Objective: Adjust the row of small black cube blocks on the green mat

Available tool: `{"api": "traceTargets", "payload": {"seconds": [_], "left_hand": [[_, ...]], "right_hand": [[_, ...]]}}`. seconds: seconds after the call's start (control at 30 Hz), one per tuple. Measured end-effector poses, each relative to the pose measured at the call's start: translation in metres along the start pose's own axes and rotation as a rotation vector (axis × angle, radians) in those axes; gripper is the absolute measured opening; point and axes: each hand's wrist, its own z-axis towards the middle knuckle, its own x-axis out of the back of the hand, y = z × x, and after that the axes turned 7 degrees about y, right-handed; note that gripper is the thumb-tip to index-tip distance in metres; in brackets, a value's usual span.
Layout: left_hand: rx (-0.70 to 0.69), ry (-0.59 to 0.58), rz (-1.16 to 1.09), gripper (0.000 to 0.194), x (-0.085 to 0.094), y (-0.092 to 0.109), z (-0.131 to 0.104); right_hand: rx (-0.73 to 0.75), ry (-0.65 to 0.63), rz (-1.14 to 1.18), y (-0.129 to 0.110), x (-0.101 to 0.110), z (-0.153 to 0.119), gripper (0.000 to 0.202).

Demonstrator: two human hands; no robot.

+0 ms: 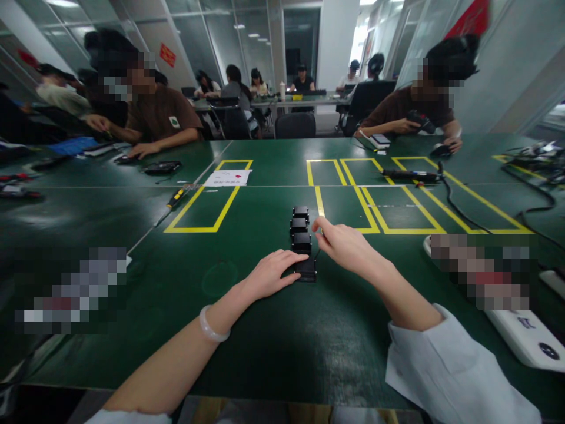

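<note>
Several small black blocks (301,240) stand in a row running away from me on the green table (265,335). My left hand (276,271) lies at the nearest black block (305,269), its thumb and fingers spread over the block's left and top sides. To the right of the row, my right hand (338,240) is closed in a pinch, with a thin dark tool reaching down from its fingers toward the right side of the nearest block. Most of the tool is hidden by the fingers.
Yellow tape rectangles (192,230) mark the table. A yellow-black screwdriver (175,199) and a paper sheet (228,178) lie left of centre; a black corded tool (410,175) lies right. White objects flank my arms, including one (525,338) at right. People sit across the table.
</note>
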Motion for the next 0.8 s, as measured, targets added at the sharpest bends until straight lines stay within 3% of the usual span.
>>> {"api": "traceTargets", "payload": {"seconds": [0.8], "left_hand": [[-0.001,0.005,0.011,0.042,-0.0013,-0.0014,0.0001]], "right_hand": [[-0.005,0.025,0.017,0.0003,-0.0032,0.0009,0.023]]}}
